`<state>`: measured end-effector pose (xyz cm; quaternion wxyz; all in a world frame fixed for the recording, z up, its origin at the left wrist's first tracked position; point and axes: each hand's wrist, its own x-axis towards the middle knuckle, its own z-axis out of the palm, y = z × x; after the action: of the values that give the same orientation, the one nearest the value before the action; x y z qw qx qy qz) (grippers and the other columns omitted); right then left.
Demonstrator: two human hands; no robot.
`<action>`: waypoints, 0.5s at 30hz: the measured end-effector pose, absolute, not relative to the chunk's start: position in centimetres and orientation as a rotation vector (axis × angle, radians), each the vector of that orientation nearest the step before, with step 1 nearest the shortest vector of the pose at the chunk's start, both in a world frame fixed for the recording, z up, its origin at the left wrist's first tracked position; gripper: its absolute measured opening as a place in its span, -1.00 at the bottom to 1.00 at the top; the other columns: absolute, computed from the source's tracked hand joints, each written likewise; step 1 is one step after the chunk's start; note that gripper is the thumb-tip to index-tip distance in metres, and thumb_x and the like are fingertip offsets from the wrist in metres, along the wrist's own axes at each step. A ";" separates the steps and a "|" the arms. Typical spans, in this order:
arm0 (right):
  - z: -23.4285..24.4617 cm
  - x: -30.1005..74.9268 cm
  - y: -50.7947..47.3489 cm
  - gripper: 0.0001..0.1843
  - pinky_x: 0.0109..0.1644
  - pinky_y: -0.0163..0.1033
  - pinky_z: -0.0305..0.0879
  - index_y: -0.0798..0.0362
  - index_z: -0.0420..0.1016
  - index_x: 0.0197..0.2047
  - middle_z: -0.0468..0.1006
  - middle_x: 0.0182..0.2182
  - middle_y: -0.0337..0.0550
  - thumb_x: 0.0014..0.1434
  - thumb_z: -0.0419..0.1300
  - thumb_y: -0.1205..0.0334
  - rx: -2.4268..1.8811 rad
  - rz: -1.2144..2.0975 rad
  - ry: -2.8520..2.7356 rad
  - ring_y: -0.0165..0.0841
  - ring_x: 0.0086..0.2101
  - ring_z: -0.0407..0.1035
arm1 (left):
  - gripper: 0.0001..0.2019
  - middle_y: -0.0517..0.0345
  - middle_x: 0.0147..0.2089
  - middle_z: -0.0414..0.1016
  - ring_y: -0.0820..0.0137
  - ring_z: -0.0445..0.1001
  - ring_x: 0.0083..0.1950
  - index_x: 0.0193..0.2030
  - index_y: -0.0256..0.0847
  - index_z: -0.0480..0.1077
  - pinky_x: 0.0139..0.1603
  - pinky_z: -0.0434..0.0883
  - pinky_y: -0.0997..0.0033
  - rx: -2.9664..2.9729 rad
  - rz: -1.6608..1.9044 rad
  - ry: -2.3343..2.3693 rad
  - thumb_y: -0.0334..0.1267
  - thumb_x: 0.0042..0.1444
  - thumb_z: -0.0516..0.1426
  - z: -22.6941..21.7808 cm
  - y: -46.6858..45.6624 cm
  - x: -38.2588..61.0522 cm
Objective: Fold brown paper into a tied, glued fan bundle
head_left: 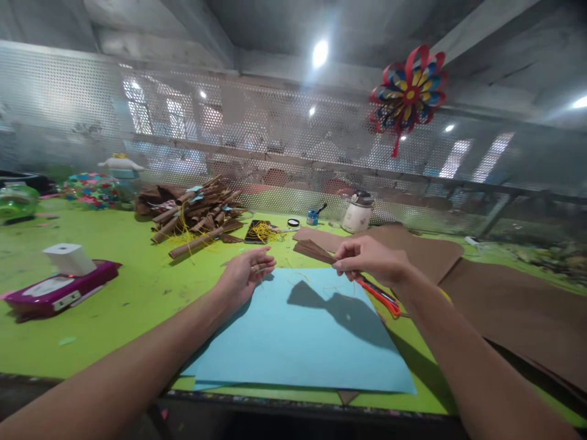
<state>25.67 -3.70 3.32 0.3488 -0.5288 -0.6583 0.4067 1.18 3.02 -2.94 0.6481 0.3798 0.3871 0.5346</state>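
Observation:
A light blue paper sheet (298,342) lies flat on the green table (132,293) in front of me. My right hand (371,260) hovers over its far edge, fingers closed on a fan-folded piece of brown paper (314,249); a red-handled tool (380,296), probably scissors, sticks out under the palm. My left hand (245,275) rests at the sheet's left far corner with fingers loosely curled, pinching what looks like a thin yellow strand, too fine to name.
Brown paper rolls (197,217) are piled at the back, with a phone (257,231) and yellow threads beside them. Large brown sheets (504,299) cover the right side. A purple box (59,290), white jar (358,212), ink pot (312,216) and hanging pinwheel (408,91) also show.

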 end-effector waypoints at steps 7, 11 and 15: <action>1.5 24.0 -2.4 -0.82 -0.66 -0.39 0.03 0.13 0.34 -0.56 0.43 -0.67 -0.21 -0.22 0.28 0.27 -1.256 0.984 -1.224 -0.55 -0.72 0.19 | -0.67 0.19 -0.26 0.41 0.43 0.32 -0.32 -0.20 -0.12 0.35 -0.34 0.24 0.45 1.123 1.531 1.155 -0.44 -0.19 0.07 -2.9 3.1 1.0; 0.3 22.4 -2.1 -0.82 -0.67 -0.39 0.05 0.14 0.34 -0.55 0.44 -0.66 -0.22 -0.21 0.26 0.26 -1.246 0.907 -1.163 -0.52 -0.70 0.23 | -0.90 0.19 -0.46 0.36 0.44 0.23 -0.43 -0.39 -0.20 0.38 -0.43 0.17 0.45 1.356 1.563 1.094 -0.35 -0.13 0.10 -2.2 1.9 1.1; -0.6 20.5 -2.5 -0.85 -0.67 -0.40 0.07 0.15 0.36 -0.54 0.44 -0.66 -0.23 -0.17 0.24 0.26 -1.282 0.778 -1.181 -0.51 -0.70 0.25 | -0.80 0.08 -0.51 0.42 0.41 0.29 -0.44 -0.39 -0.32 0.46 -0.41 0.21 0.41 1.567 1.184 0.646 -0.21 0.00 0.11 -1.8 0.1 2.1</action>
<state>20.49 -2.50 -0.56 0.5783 -0.5480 -0.5048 0.3324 2.12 0.09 -1.75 0.5115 0.6513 0.2687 0.4919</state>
